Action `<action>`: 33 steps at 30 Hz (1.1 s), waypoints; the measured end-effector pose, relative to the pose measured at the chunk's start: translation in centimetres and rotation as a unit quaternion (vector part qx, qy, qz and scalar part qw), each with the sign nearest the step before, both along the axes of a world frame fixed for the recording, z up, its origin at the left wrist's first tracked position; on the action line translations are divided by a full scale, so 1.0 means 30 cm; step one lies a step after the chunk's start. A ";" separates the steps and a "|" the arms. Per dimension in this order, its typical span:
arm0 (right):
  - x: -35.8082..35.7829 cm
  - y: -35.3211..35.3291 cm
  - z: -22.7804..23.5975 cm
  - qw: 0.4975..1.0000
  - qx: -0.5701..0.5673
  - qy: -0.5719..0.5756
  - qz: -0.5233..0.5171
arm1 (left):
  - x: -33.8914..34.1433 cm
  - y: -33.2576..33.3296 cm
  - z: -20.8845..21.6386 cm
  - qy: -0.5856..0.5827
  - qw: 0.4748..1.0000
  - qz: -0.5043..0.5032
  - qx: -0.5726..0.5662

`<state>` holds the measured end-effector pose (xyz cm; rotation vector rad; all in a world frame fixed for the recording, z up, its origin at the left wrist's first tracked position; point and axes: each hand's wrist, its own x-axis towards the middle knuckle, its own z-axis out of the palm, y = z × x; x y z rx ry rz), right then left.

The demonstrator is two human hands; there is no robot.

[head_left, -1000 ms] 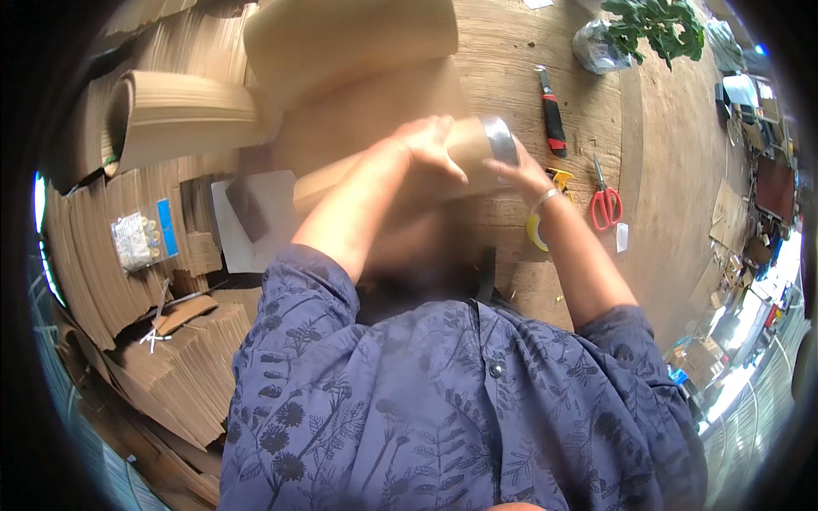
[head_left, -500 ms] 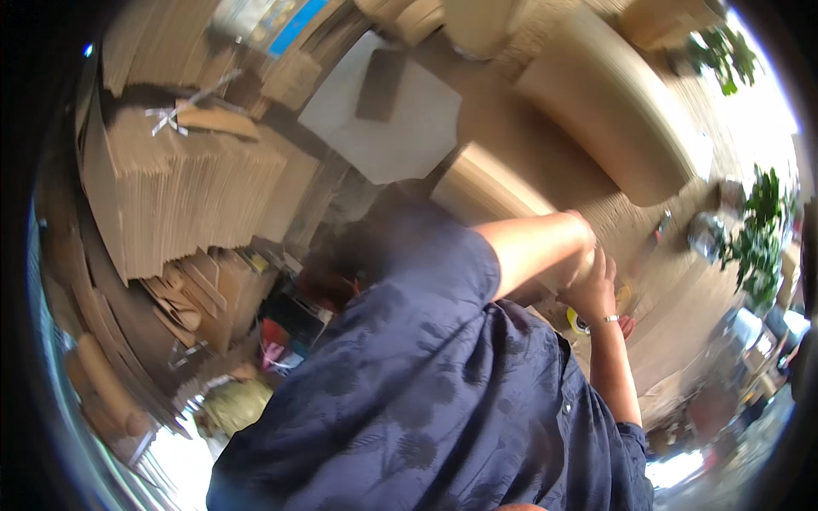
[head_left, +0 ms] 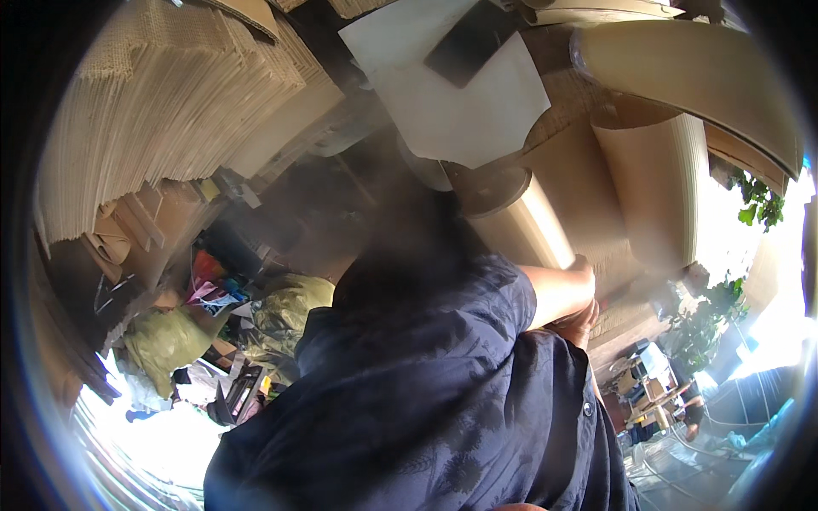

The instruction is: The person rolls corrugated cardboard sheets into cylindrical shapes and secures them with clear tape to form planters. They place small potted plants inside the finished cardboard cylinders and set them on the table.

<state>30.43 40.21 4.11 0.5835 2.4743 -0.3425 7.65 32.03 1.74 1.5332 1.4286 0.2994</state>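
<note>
My left forearm reaches across in front of a large roll of brown paper [head_left: 535, 223]. At its end, my left hand [head_left: 584, 272] bends down at the wrist, its fingers mostly hidden. Just below it, close against it, is my right hand [head_left: 581, 324] with its fingers curled in. Whatever lies between the two hands is covered by them and by my dark patterned shirt [head_left: 426, 383]. Both hands are over the brown work surface [head_left: 626, 313], at the near side of the roll.
A tall stack of cardboard sheets [head_left: 170, 111] stands at the left. A white board [head_left: 460, 102] carrying a dark flat rectangle [head_left: 473, 43] lies ahead. More brown rolls [head_left: 656, 187] stand at the right, near green plants [head_left: 711, 319]. Yellowish bags [head_left: 170, 341] sit lower left.
The view has swung, shifting the board and paper rolls up and to the right. My hands have drawn closer together and nearer my body. The tape roll by my right hand is now out of sight.
</note>
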 end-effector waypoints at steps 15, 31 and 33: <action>0.000 -0.037 -0.006 0.996 0.040 -0.060 0.054 | 0.053 -0.024 0.015 0.042 0.999 -0.017 -0.013; -0.098 0.198 0.012 0.962 -0.262 0.079 -0.010 | 0.116 -0.263 0.033 0.265 0.948 0.133 0.111; -0.089 0.365 0.006 0.892 -0.285 0.023 -0.348 | 0.103 -0.258 0.014 0.270 0.950 0.124 0.098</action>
